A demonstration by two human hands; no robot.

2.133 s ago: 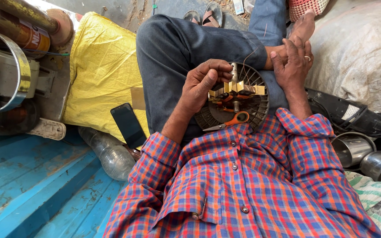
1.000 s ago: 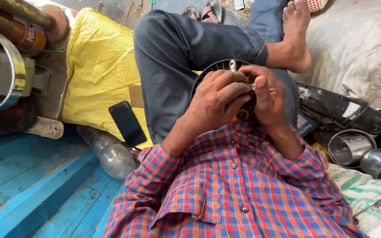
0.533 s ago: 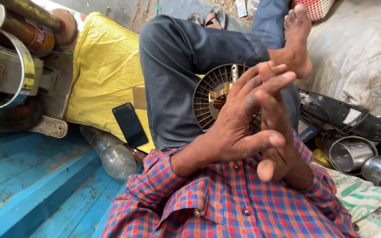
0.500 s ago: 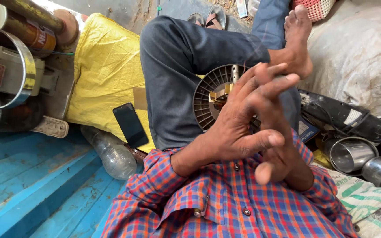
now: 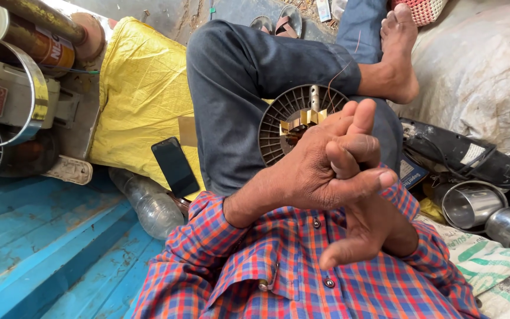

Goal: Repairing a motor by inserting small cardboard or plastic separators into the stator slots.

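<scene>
Over the lap, clasped hands point(image 5: 349, 189) hiding motor stator point(image 5: 293, 127), phone point(image 5: 175, 166) beside

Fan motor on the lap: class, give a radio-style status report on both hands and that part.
Left hand and right hand pressed together, holding nothing. Fan motor rests on lap, untouched, partly hidden behind hands. Phone lies beside knee.

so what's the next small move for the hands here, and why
Probably bring both hands back down to the round black fan motor on the lap. The left hand and right hand are pressed together above it, holding nothing, while the motor lies untouched with its brass-coloured pieces and a thin copper wire exposed.
</scene>
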